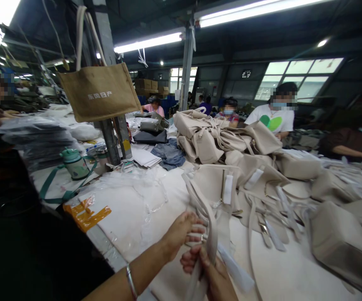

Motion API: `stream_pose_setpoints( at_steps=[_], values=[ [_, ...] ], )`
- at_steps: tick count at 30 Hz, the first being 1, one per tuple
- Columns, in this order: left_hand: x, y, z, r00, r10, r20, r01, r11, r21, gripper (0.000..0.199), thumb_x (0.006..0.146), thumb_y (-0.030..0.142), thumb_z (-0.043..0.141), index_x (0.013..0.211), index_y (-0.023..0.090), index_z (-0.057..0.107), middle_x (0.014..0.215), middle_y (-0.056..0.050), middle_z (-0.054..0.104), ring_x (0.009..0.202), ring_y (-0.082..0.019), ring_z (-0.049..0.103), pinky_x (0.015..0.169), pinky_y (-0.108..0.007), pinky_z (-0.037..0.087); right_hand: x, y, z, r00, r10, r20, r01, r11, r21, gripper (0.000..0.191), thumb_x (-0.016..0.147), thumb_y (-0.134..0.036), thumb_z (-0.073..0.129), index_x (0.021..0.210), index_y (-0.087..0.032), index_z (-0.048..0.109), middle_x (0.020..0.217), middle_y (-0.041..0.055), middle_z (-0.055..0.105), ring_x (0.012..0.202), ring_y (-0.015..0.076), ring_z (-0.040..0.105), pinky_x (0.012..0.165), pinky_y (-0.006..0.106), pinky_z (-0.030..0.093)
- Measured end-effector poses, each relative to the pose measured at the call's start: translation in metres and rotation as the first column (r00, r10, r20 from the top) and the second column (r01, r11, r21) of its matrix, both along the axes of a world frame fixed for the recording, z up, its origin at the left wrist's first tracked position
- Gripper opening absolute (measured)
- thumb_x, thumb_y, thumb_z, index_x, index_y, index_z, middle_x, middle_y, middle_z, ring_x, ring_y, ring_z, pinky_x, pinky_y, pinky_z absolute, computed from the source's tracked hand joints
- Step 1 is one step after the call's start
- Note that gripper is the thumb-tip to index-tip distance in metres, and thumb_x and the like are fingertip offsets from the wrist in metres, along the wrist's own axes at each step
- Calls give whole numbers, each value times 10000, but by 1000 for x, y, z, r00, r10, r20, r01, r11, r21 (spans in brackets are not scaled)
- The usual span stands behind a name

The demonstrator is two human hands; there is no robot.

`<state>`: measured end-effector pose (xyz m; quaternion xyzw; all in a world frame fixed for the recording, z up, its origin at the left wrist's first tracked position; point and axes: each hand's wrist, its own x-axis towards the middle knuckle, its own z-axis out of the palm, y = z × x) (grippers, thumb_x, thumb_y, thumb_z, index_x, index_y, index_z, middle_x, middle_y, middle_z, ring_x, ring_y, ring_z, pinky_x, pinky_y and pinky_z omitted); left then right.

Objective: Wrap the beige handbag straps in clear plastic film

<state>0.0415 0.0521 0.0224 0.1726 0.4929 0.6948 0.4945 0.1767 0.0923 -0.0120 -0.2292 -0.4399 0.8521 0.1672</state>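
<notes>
Both hands are at a beige strap (211, 225) near the table's front. My left hand (184, 232), with a silver bangle at its wrist, has its fingers curled around the strap beside a small metal piece. Just below it, my right hand (210, 267) grips the same strap between thumb and bent fingers. The strap runs up to a beige handbag (214, 184) lying open-sided beyond the hands, with a gold zip and a white wrapped strip on it. A white wrapped strip (235, 267) lies right of my right hand.
A heap of beige handbags (206, 133) fills the table's middle and right. At left are a green bottle (76, 165) with a strap, orange tape (90, 213) and stacked plastic-wrapped goods (38, 140). A brown tote bag (101, 94) hangs from a post. Several people work around the table.
</notes>
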Motion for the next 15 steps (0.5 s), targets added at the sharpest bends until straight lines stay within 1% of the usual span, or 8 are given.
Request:
stream_pose_setpoints(
  at_steps=[1, 3, 5, 7, 8, 10, 12, 15],
  values=[
    [8, -7, -6, 1000, -24, -12, 24, 999, -30, 459, 844, 546, 552, 1101, 169, 518, 1073, -105, 629, 888, -188, 638, 680, -273, 504, -5, 8, 3, 997, -79, 4, 78, 997, 19, 484, 741, -612, 654, 919, -163, 639, 890, 113, 720, 844, 254, 684, 774, 373, 531],
    [25, -23, -20, 995, -79, -56, 74, 994, -84, 543, 812, 594, 566, 1163, 188, 478, 1075, -103, 634, 890, -192, 645, 666, -265, 503, -17, 19, 5, 987, -161, 27, 160, 985, 60, 484, 765, -609, 629, 978, -174, 640, 978, 110, 714, 919, 267, 671, 817, 389, 527],
    [37, -36, -35, 988, -131, -76, 120, 984, -134, 610, 753, 625, 603, 1132, 166, 469, 961, -100, 662, 759, -195, 669, 590, -262, 498, -27, 24, -1, 984, -174, 32, 169, 978, 123, 471, 804, -614, 573, 997, -189, 640, 1053, 107, 704, 991, 264, 652, 875, 392, 507],
    [41, -44, -49, 979, -186, -84, 164, 963, -216, 608, 723, 654, 572, 1036, 142, 475, 757, -72, 663, 528, -163, 623, 457, -241, 448, -34, 28, -11, 986, -155, 56, 134, 954, 268, 473, 821, -624, 532, 971, -192, 654, 1059, 100, 707, 1027, 256, 635, 918, 384, 481],
    [40, -46, -55, 974, -206, -97, 176, 951, -255, 589, 723, 661, 538, 990, 140, 474, 671, -51, 644, 441, -139, 572, 406, -225, 409, -35, 31, -16, 985, -143, 95, 100, 928, 359, 486, 812, -636, 528, 950, -191, 664, 1027, 96, 715, 1010, 257, 637, 909, 377, 481],
    [32, -46, -63, 963, -224, -150, 169, 935, -311, 541, 735, 657, 481, 921, 150, 470, 570, -16, 601, 360, -105, 485, 353, -201, 344, -32, 43, -25, 967, -147, 207, 27, 869, 493, 522, 784, -666, 524, 917, -183, 671, 950, 90, 722, 904, 255, 654, 817, 360, 507],
    [23, -41, -68, 956, -212, -201, 136, 932, -336, 511, 746, 647, 462, 896, 159, 470, 549, 3, 578, 334, -89, 435, 334, -193, 304, -22, 65, -30, 936, -198, 292, -4, 822, 570, 546, 790, -678, 489, 930, -178, 657, 815, 63, 711, 726, 225, 645, 670, 325, 504],
    [12, -27, -72, 943, -198, -267, 80, 915, -395, 507, 818, 636, 345, 934, 160, 474, 536, 20, 556, 316, -92, 411, 340, -202, 302, -2, 111, -37, 858, -362, 364, 21, 732, 680, 540, 832, -659, 402, 987, -192, 622, 605, 3, 623, 526, 190, 565, 542, 300, 447]
  ],
)
